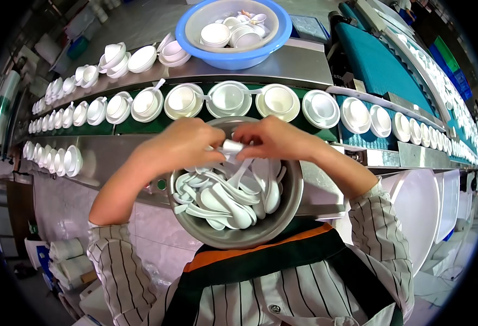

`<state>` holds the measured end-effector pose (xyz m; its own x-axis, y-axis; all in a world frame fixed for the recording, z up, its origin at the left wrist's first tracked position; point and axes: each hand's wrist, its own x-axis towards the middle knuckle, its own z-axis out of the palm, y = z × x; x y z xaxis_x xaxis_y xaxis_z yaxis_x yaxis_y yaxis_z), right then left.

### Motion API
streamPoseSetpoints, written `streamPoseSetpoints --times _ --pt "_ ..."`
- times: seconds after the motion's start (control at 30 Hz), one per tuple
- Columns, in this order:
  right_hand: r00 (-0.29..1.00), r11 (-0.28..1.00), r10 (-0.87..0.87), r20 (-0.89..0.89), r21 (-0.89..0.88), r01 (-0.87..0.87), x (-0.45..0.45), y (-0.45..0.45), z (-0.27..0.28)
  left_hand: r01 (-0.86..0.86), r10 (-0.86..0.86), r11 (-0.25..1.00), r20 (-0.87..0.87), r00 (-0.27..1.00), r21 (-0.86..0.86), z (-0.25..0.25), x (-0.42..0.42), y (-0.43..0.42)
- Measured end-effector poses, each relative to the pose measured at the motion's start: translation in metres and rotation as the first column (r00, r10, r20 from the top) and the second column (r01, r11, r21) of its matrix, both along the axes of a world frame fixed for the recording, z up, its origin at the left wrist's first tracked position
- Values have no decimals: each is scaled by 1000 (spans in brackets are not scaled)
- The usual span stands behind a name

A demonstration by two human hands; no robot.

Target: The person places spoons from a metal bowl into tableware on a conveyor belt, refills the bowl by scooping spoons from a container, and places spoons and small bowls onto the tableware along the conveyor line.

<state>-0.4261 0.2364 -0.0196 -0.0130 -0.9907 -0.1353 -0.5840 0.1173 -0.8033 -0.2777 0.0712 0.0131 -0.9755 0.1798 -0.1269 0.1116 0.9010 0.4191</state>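
Note:
Both my hands meet over a metal basin (295, 206) heaped with white soup spoons (222, 204). My left hand (191, 142) is closed, its fingers pinched at the left of a short white piece, which looks like part of a spoon (232, 145). From the other side my right hand (271, 138) closes thumb and fingers on white spoons at the basin's far edge. The fingers hide much of what they hold. Just beyond my hands, a green conveyor belt (125, 128) carries a row of white bowls on saucers (228, 96), some with a spoon in them.
Behind the belt, a blue tub (239, 61) with a pale basin of bowls and spoons stands on a metal ledge (309, 68). Stacked bowls (143, 58) line that ledge. More bowls (72, 161) sit nearer on the left. A teal conveyor (380, 68) runs at the right.

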Motion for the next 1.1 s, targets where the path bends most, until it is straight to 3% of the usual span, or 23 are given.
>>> streamPoseSetpoints --times 0.03,0.07,0.13,0.2,0.27,0.3,0.37,0.43,0.53,0.57,0.6,0.67,0.73,0.77,0.8,0.9,1.0,1.1 --pt "995 998 -63 75 0 63 -8 3 0 -101 100 995 137 986 -4 11 -1 -6" --pt "981 992 -125 149 5 126 -15 4 0 -180 159 959 109 981 220 4 1 -19" --pt "856 924 -307 416 -84 373 -35 -6 -9 -250 252 853 59 966 458 -11 1 -49" --pt "692 721 -354 629 -288 631 -56 -23 -24 -464 432 616 219 875 637 -23 -5 -63" --pt "587 612 -364 723 -289 736 -83 -42 -51 -472 517 441 214 829 764 -50 -15 -75" --pt "531 554 -362 766 -281 784 -96 -50 -69 -455 535 411 195 822 790 -61 -21 -79" --pt "529 626 -493 691 -141 767 -113 -60 -111 -435 575 346 179 798 831 -78 -30 -78" --pt "496 675 -571 654 31 737 -110 -59 -117 -428 607 302 175 775 851 -97 -38 -73" --pt "590 603 -668 453 -135 786 -94 -46 -90 -394 621 197 197 759 898 -106 -38 -51" --pt "673 610 -672 309 -284 740 -88 -39 -80 -357 623 181 174 763 916 -105 -36 -49" --pt "710 601 -647 277 -387 699 -77 -33 -67 -318 623 168 150 768 933 -101 -36 -46" --pt "846 791 -514 144 -301 532 -53 -19 -37 -335 654 196 132 745 922 -95 -37 -39" --pt "976 970 -212 -40 -129 206 -17 -11 -2 -329 678 189 120 725 925 -95 -41 -33" --pt "962 983 -91 -258 -178 46 -3 -10 -8 -316 677 186 112 727 930 -94 -45 -30" --pt "883 975 20 -468 -186 -121 9 -9 -17 -303 675 182 105 730 936 -93 -49 -28" --pt "539 970 165 -826 38 -239 32 -11 -42 -312 662 241 79 746 919 -84 -58 -24" --pt "549 967 128 -826 -17 -253 28 -7 -35 -345 716 502 -158 680 793 -70 -72 -34" --pt "732 984 47 -679 -96 -153 13 -3 -9 -320 620 754 -460 636 574 -79 -92 -51"
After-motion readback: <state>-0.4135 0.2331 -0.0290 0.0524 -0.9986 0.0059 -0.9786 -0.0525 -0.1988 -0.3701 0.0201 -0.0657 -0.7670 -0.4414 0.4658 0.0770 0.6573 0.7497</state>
